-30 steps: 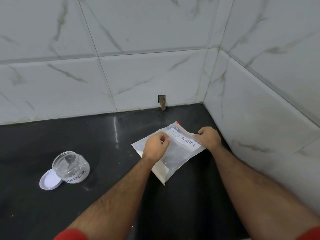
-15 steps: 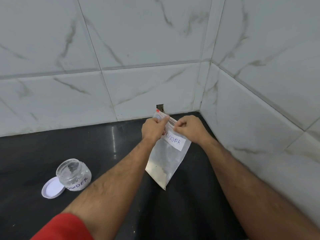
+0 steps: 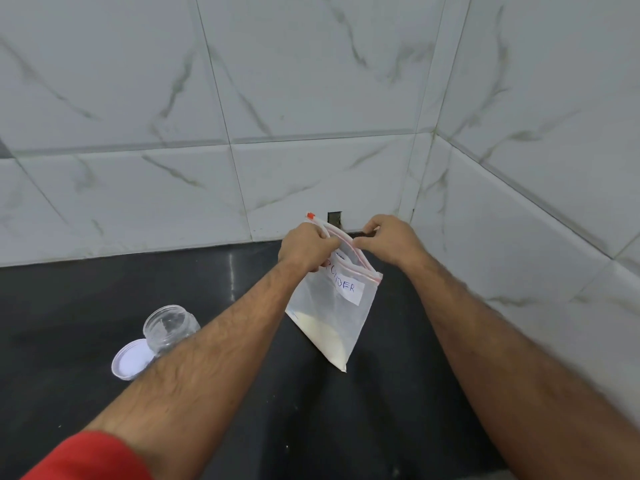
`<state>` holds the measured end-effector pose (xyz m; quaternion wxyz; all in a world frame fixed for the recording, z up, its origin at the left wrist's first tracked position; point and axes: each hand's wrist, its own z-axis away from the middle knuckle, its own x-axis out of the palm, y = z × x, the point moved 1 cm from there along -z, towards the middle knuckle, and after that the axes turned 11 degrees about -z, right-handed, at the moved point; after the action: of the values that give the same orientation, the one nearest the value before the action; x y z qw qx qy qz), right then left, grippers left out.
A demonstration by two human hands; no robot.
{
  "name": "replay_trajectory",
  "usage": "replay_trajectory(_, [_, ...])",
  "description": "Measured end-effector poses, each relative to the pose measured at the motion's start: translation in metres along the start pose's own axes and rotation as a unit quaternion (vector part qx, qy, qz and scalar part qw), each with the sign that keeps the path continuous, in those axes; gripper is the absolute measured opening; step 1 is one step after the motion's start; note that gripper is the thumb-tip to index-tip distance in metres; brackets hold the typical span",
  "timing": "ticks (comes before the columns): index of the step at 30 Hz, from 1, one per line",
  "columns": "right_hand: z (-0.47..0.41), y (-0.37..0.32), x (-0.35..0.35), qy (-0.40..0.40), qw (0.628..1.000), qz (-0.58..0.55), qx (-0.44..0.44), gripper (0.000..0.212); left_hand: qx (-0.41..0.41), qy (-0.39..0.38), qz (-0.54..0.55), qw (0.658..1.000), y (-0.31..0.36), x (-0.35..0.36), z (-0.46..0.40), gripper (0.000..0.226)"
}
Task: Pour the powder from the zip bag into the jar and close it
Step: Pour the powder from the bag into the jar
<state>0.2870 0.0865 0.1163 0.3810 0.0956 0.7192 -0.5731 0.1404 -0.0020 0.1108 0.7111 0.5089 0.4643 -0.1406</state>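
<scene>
A clear zip bag (image 3: 332, 313) with a red zip strip and a white handwritten label hangs upright above the black counter, pale powder settled in its lower corner. My left hand (image 3: 304, 245) pinches the near side of its top edge and my right hand (image 3: 388, 242) pinches the far side, the zip parted between them. A clear plastic jar (image 3: 169, 327) stands uncovered at the left, partly behind my left forearm. Its white lid (image 3: 133, 362) lies flat on the counter, touching the jar's left side.
The black counter (image 3: 86, 306) runs into a corner of white marble-look tiled walls (image 3: 311, 98) at the back and right. A small dark notch (image 3: 334, 220) sits in the back wall just behind the bag.
The bag was lifted from lying flat on the counter to hanging upright. Both hands shifted to its top edge and the zip has parted. The view tilted up slightly.
</scene>
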Motion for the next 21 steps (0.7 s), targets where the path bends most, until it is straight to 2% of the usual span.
replay_trajectory(2, [-0.005, -0.007, 0.003, -0.079, 0.995, -0.024, 0.05, 0.031, 0.013, -0.01, -0.026, 1.0, 0.001, -0.007, 0.003, 0.02])
replay_trajectory(4, [-0.005, -0.015, 0.007, -0.137, 0.985, -0.059, 0.083, 0.021, 0.022, -0.019, -0.052, 0.998, 0.001, -0.015, 0.005, 0.02])
replay_trajectory(7, [-0.005, -0.024, 0.008, -0.159, 0.984, -0.005, 0.081, 0.006, 0.03, -0.021, -0.084, 0.996, -0.001, -0.028, 0.008, 0.016])
replay_trajectory(9, [-0.005, -0.031, 0.007, -0.144, 0.987, 0.015, 0.063, 0.01, 0.033, -0.017, -0.102, 0.994, -0.005, -0.037, 0.009, 0.016])
replay_trajectory(11, [-0.009, -0.038, 0.005, -0.09, 0.995, 0.019, 0.032, 0.017, 0.03, -0.006, -0.112, 0.993, -0.009, -0.047, 0.008, 0.016])
replay_trajectory(13, [-0.012, -0.046, 0.005, -0.047, 0.999, 0.006, 0.011, 0.016, 0.021, 0.001, -0.115, 0.993, -0.013, -0.057, 0.006, 0.013])
replay_trajectory(16, [-0.009, -0.054, 0.011, -0.034, 0.999, -0.004, 0.001, 0.013, 0.005, -0.007, -0.105, 0.994, -0.02, -0.06, 0.008, 0.011])
replay_trajectory(19, [-0.002, -0.056, 0.021, -0.021, 1.0, -0.004, -0.001, 0.028, -0.006, -0.035, -0.072, 0.997, -0.027, -0.047, 0.015, 0.019])
replay_trajectory(21, [0.004, -0.053, 0.028, -0.016, 1.0, 0.006, 0.003, 0.032, -0.007, -0.035, -0.052, 0.998, -0.03, -0.036, 0.02, 0.016])
